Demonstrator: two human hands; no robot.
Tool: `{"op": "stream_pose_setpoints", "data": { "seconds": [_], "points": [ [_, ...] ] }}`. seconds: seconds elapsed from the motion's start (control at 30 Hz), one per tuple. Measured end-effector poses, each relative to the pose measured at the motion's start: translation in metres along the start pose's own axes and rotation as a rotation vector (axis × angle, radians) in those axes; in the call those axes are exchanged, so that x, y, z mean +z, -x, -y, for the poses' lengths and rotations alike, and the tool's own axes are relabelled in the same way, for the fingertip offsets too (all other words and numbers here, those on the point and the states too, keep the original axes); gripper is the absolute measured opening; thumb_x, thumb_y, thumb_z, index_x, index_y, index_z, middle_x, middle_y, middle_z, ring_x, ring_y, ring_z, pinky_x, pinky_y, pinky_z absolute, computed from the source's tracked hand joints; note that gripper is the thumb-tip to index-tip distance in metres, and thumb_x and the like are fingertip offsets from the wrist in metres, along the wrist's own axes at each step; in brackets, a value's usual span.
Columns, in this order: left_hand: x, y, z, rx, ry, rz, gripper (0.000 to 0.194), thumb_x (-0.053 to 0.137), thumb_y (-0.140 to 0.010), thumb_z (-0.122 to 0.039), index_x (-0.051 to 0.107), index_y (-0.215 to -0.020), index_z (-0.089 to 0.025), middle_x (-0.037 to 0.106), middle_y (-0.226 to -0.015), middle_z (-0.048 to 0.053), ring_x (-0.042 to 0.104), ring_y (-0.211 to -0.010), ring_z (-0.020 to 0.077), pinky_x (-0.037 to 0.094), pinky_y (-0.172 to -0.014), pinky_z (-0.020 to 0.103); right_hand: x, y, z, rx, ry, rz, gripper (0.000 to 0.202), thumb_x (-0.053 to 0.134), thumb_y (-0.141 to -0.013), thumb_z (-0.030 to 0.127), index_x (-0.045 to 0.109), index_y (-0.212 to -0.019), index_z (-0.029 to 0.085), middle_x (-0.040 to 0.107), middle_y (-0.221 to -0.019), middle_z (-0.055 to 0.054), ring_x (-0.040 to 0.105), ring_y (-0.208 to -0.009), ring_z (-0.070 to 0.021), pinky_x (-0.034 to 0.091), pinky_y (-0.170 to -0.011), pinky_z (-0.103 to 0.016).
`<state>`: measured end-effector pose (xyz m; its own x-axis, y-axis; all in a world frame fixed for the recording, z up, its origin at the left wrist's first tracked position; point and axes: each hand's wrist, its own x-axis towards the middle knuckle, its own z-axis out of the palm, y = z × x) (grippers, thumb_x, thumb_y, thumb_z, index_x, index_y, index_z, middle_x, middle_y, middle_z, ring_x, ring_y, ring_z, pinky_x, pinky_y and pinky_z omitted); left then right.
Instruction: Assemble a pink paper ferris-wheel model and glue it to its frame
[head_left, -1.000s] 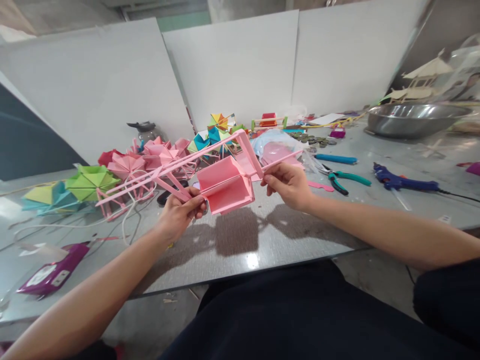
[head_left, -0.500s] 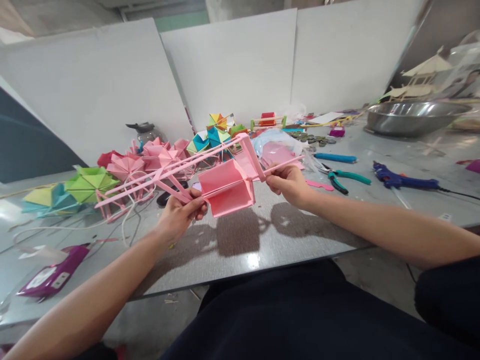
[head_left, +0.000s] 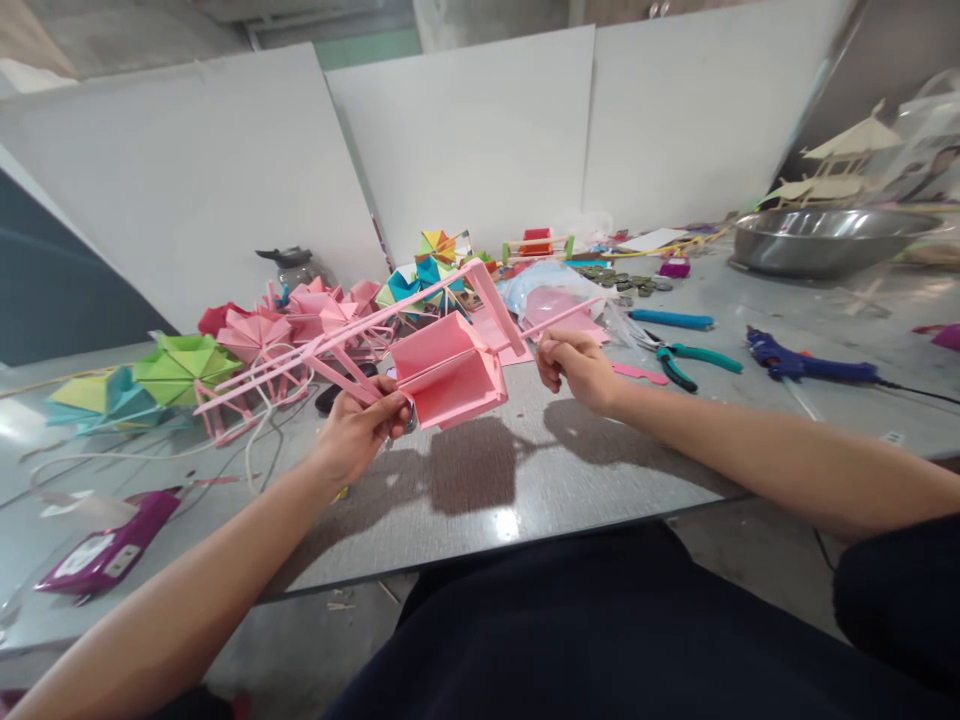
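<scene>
A pink model made of sticks and card is held up above the table. Its paddle wheel of folded card point(head_left: 450, 375) sits on a thin axle, with the open side of its vanes facing me. Long pink sticks point(head_left: 360, 325) run from the frame to the far left, and a crosspiece point(head_left: 493, 305) stands at the right. My left hand point(head_left: 365, 415) pinches the frame beside the wheel's left end. Just below the thin pink axle stick point(head_left: 562, 316), my right hand point(head_left: 577, 370) is apart from the model, its fingers curled with nothing visible in them.
Behind the model lie colourful folded-card wheels point(head_left: 184, 370) and a plastic bag point(head_left: 551, 285). To the right are teal-handled pliers point(head_left: 701, 352), a blue glue gun point(head_left: 810, 358) and a steel bowl point(head_left: 832, 240). A purple power strip point(head_left: 112, 545) with cables lies at the left.
My right hand has let go of the pink axle stick and moved slightly down and right. The wheel has turned a little, and the model has tilted in my left hand.
</scene>
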<state>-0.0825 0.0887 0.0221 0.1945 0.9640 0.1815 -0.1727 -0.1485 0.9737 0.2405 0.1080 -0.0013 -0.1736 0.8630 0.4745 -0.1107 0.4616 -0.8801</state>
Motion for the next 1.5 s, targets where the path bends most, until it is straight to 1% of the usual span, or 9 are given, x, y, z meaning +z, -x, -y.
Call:
{"op": "stream_pose_setpoints", "data": {
  "seconds": [0.07,0.17,0.27,0.37,0.57,0.77,0.97,1.23,1.5],
  "points": [
    [0.001,0.001,0.000,-0.009,-0.009,-0.001,0.034,0.101,-0.062,-0.025,0.071,-0.076,-0.016,0.067,-0.060,0.002,0.056,-0.050,0.0113,0.042,-0.046,0.022,0.002,0.001,0.000,-0.020,0.025,0.000,0.037,0.075,-0.092,0.046,0.056,-0.070,0.023,0.053,-0.056,0.005,0.049,-0.047,-0.0099,0.041,-0.047,-0.026],
    [0.001,0.002,-0.001,-0.014,-0.021,0.002,0.032,0.099,-0.064,-0.024,0.071,-0.077,-0.018,0.067,-0.062,0.002,0.057,-0.052,0.0119,0.043,-0.047,0.022,0.004,0.002,0.001,-0.032,0.007,-0.007,0.031,0.089,-0.082,0.042,0.066,-0.088,0.021,0.063,-0.071,0.004,0.059,-0.054,-0.0104,0.047,-0.050,-0.026],
    [0.001,0.002,-0.002,-0.017,-0.028,0.023,0.032,0.098,-0.066,-0.025,0.070,-0.079,-0.018,0.067,-0.062,0.002,0.056,-0.053,0.0115,0.043,-0.047,0.022,0.004,0.003,0.003,-0.011,-0.020,0.020,0.036,0.091,-0.081,0.043,0.072,-0.100,0.020,0.070,-0.082,0.001,0.064,-0.058,-0.0116,0.052,-0.051,-0.028],
    [0.001,0.002,-0.001,-0.025,-0.035,0.042,0.032,0.096,-0.066,-0.026,0.068,-0.078,-0.018,0.068,-0.062,0.002,0.057,-0.052,0.0117,0.043,-0.048,0.022,0.004,0.004,0.003,0.007,-0.052,0.035,0.038,0.089,-0.084,0.050,0.074,-0.096,0.018,0.072,-0.080,-0.001,0.063,-0.055,-0.0119,0.054,-0.051,-0.029],
    [0.002,0.002,-0.002,-0.033,-0.085,0.049,0.028,0.092,-0.070,-0.028,0.067,-0.077,-0.021,0.066,-0.061,0.000,0.056,-0.054,0.0132,0.041,-0.050,0.024,0.006,0.004,0.003,0.017,-0.056,0.030,0.042,0.092,-0.080,0.055,0.076,-0.089,0.017,0.067,-0.067,0.002,0.056,-0.052,-0.0108,0.052,-0.049,-0.028],
    [0.002,0.004,-0.003,-0.032,-0.068,0.058,0.027,0.094,-0.068,-0.027,0.069,-0.075,-0.021,0.067,-0.061,0.001,0.056,-0.053,0.0133,0.040,-0.049,0.024,0.006,0.003,0.007,0.010,-0.114,0.093,0.034,0.092,-0.079,0.047,0.073,-0.077,0.018,0.062,-0.060,0.002,0.055,-0.051,-0.0115,0.044,-0.048,-0.028],
    [0.000,0.005,-0.003,-0.049,-0.056,0.073,0.029,0.095,-0.069,-0.025,0.070,-0.081,-0.018,0.066,-0.063,0.002,0.056,-0.053,0.0126,0.042,-0.049,0.024,0.006,0.005,0.014,0.136,-0.242,0.178,0.025,0.089,-0.074,0.036,0.071,-0.074,0.019,0.062,-0.057,0.002,0.051,-0.051,-0.0119,0.038,-0.048,-0.027],
    [-0.001,0.005,-0.001,-0.067,-0.040,0.076,0.033,0.100,-0.067,-0.027,0.071,-0.081,-0.020,0.067,-0.065,0.004,0.055,-0.054,0.0131,0.042,-0.049,0.025,0.002,0.006,0.016,0.113,-0.215,0.325,0.029,0.084,-0.084,0.040,0.066,-0.075,0.020,0.057,-0.057,0.003,0.046,-0.050,-0.0106,0.034,-0.050,-0.026],
    [0.000,0.003,-0.004,-0.048,-0.043,0.047,0.035,0.099,-0.065,-0.029,0.070,-0.080,-0.019,0.068,-0.064,0.001,0.057,-0.054,0.0123,0.043,-0.049,0.023,0.007,0.003,0.016,0.138,-0.183,0.182,0.034,0.083,-0.083,0.045,0.059,-0.076,0.022,0.047,-0.063,0.005,0.046,-0.053,-0.0121,0.037,-0.052,-0.029]
  ]
}}
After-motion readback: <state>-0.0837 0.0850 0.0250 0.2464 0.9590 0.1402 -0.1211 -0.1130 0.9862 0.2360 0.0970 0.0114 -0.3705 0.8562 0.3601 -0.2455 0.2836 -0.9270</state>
